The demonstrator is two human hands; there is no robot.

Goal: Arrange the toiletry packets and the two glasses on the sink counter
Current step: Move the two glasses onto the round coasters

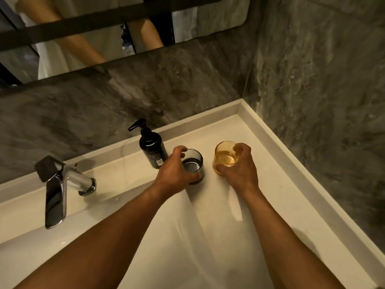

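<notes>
Hands grip two glasses right of the soap bottle [153,148]: left hand [177,171] clamped on the grey glass [193,165], right hand [239,165] on the amber glass [224,155] beyond.

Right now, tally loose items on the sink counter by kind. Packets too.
Glasses: 2, grey glass in left hand, amber glass in right hand
Pump bottles: 1, black bottle
Toiletry packets: 0 visible
Total: 3

A black plastic pump bottle [152,147] stands upright near a chrome faucet [60,188], below a wall mirror [108,28].
</notes>
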